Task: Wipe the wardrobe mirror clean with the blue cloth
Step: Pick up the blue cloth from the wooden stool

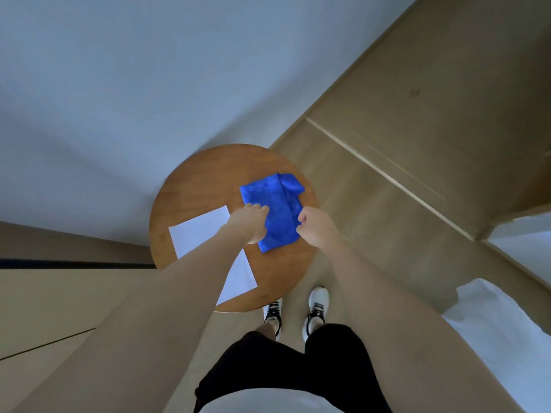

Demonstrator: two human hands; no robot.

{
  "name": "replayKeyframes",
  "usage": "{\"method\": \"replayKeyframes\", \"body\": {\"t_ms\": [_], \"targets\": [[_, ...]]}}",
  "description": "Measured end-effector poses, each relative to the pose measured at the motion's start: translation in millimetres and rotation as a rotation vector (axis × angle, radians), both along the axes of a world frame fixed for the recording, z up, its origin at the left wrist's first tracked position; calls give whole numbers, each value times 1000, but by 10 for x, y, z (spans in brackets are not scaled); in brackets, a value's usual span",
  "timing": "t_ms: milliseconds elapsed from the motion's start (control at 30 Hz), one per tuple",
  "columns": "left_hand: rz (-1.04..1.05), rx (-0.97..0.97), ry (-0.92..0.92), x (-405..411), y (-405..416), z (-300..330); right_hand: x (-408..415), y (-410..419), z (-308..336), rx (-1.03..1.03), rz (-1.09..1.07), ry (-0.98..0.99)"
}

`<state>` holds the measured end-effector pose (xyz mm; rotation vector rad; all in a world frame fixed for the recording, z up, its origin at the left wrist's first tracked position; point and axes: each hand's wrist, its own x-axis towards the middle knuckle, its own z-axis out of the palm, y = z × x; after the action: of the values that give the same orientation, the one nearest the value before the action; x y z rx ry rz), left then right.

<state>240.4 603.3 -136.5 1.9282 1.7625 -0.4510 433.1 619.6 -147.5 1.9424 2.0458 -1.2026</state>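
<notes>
**Blue cloth in both hands, not yet lifted**

Nearest, below the hands: dark shorts [286, 362] and white shoes [317, 308] on the pale floor [372, 204], close against the near edge of the round wooden stool [193, 192].

Left hand [249, 223] down on the left edge of the blue cloth [275, 210], fingers curled onto the fabric, apparently gripping it. Right hand [314, 226] at the cloth's right edge, fingers bent in a pinch on a fold. Neither hand spread wide. Cloth loosely folded, lying on the stool top between the two hands, its far end bunched beyond the fingertips.

Under the left forearm: a white sheet of paper [199, 234], flat on the stool, just beside the cloth, perhaps touching it.

Probable step: taking up the cloth. Best done by gathering it into one flat pad, with no corner left trailing, and lifting straight up so the paper stays put. A smooth, folded face likely better on glass than a crumpled ball.

Containers: none in sight; the stool merely bears the cloth and the paper.

Farther, beyond the hands: a plain light wall [149, 70]. To the right of the right hand: something white [492, 323], too blurred to name. No mirror or wardrobe identifiable from here.
</notes>
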Motion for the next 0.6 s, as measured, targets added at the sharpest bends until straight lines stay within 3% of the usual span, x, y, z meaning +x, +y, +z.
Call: {"method": "replayKeyframes", "body": {"t_ms": [300, 600], "targets": [[166, -55, 4, 158, 365, -251, -5, 701, -277, -25, 179, -37], [327, -140, -7, 425, 783, -917, 9, 1347, -1018, -116, 364, -53]]}}
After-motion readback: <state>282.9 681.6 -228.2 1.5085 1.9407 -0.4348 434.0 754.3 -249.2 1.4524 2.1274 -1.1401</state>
